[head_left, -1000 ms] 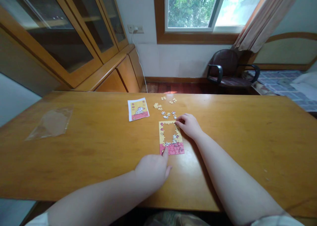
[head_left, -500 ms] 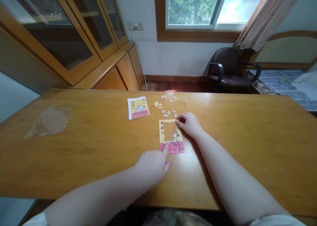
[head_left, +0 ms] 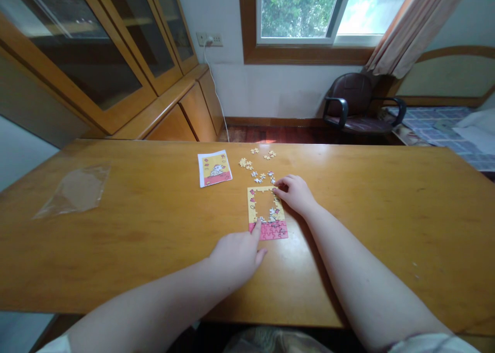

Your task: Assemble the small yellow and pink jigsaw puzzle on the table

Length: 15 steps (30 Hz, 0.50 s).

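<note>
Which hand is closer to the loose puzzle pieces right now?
Right. The right hand sits at the far right corner of the puzzle, just short of the loose pieces; the left hand touches its near left corner, farther from them.

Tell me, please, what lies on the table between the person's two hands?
The partly assembled puzzle lies there. The left hand touches its near left corner and the right hand is at its far right corner, as the head view shows.
</note>
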Each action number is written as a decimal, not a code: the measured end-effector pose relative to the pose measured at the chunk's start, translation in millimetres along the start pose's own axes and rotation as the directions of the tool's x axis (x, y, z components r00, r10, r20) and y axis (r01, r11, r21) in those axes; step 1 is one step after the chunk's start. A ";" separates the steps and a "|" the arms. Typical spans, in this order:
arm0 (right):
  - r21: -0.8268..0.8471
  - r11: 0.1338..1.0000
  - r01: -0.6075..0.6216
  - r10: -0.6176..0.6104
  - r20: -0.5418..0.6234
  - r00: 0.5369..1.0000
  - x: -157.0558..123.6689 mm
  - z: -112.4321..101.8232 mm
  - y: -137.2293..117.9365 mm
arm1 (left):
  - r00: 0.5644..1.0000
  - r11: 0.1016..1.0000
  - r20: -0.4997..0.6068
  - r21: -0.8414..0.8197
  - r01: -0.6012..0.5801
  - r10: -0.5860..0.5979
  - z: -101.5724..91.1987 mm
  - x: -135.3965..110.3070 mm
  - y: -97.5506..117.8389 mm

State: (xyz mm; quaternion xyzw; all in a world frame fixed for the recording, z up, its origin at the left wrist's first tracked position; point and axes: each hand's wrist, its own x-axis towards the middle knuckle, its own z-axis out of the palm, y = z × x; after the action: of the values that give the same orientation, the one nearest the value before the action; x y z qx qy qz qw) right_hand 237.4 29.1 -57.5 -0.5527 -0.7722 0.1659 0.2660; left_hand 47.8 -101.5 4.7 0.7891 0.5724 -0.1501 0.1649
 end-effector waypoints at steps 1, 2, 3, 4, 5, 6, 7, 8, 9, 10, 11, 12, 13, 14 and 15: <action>0.001 1.000 0.001 -0.001 -0.002 1.000 0.1 0.1 0.0 | 1.000 1.000 0.001 0.002 -0.001 0.001 0.1 0.1 -0.2; 0.002 1.000 0.000 0.000 -0.004 1.000 0.1 0.1 -0.1 | 1.000 1.000 0.003 0.003 -0.002 0.002 0.2 0.1 -0.4; 0.004 1.000 -0.002 0.002 -0.005 1.000 0.2 0.0 -0.2 | 1.000 1.000 0.004 0.003 -0.005 0.005 0.3 0.1 -0.5; 0.005 1.000 -0.004 0.004 -0.005 1.000 0.2 -0.2 -0.5 | 1.000 1.000 0.005 0.001 -0.007 0.007 0.3 0.1 -0.7; 0.005 1.000 -0.007 0.007 -0.004 1.000 0.3 -0.5 -0.8 | 1.000 1.000 0.005 -0.001 -0.009 0.009 0.2 0.3 -0.8; 0.004 1.000 -0.009 0.009 -0.002 1.000 0.3 -0.7 -1.1 | 1.000 1.000 0.004 -0.003 -0.009 0.009 0.2 0.5 -1.0; 0.003 1.000 -0.010 0.010 0.000 1.000 0.3 -0.9 -1.4 | 1.000 1.000 0.003 -0.005 -0.009 0.009 0.1 0.7 -1.1; 0.001 1.000 -0.010 0.010 0.000 1.000 0.3 -1.1 -1.5 | 1.000 1.000 0.003 -0.006 -0.007 0.007 0.1 0.9 -1.3; -0.001 1.000 -0.009 0.009 0.000 1.000 0.2 -1.1 -1.6 | 1.000 1.000 0.004 -0.008 -0.007 0.007 0.1 1.1 -1.4; -0.002 1.000 -0.007 0.007 -0.003 1.000 0.1 -1.0 -1.5 | 1.000 1.000 0.004 -0.010 -0.007 0.007 0.1 1.2 -1.4; -0.002 1.000 -0.005 0.005 -0.005 1.000 0.0 -0.8 -1.3 | 1.000 1.000 0.006 -0.011 -0.008 0.008 0.0 1.3 -1.4; -0.002 1.000 -0.003 0.003 -0.008 1.000 0.0 -0.6 -1.1 | 1.000 1.000 0.008 -0.013 -0.011 0.011 -0.1 1.3 -1.3; -0.002 1.000 -0.002 0.002 -0.009 1.000 -0.1 -0.4 -0.8 | 1.000 1.000 0.011 -0.015 -0.012 0.012 -0.2 1.2 -1.2; -0.001 1.000 -0.001 0.001 -0.010 1.000 -0.1 -0.3 -0.5 | 1.000 1.000 0.012 -0.016 -0.011 0.011 -0.3 1.2 -1.1; 0.000 1.000 0.001 -0.001 -0.009 1.000 -0.1 -0.1 -0.3 | 1.000 1.000 0.010 -0.017 -0.007 0.007 -0.4 1.2 -1.0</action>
State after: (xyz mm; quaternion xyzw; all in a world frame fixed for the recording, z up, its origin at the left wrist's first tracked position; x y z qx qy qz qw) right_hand 237.3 28.8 -57.3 -0.5533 -0.7711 0.1633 0.2695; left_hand 47.2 -100.0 4.4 0.7889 0.5700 -0.1486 0.1748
